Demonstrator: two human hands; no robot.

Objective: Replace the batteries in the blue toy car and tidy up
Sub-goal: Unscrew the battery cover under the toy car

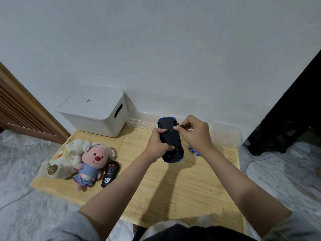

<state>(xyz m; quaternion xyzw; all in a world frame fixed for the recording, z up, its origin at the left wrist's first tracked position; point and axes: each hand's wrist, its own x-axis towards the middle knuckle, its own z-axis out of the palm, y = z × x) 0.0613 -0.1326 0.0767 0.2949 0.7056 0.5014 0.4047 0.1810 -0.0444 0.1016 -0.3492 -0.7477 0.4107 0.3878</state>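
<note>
Both my hands hold the car [171, 136] upside down above the table [173, 180]: left hand [157, 145] grips its side, right hand [194, 132] pinches something small at the underside. Batteries [195, 151] lie just right.

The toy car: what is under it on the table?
The car is held above the table, underside up, by both hands. Its shadow falls below. Blue batteries show beside the right wrist; anything behind the car is hidden.
</note>
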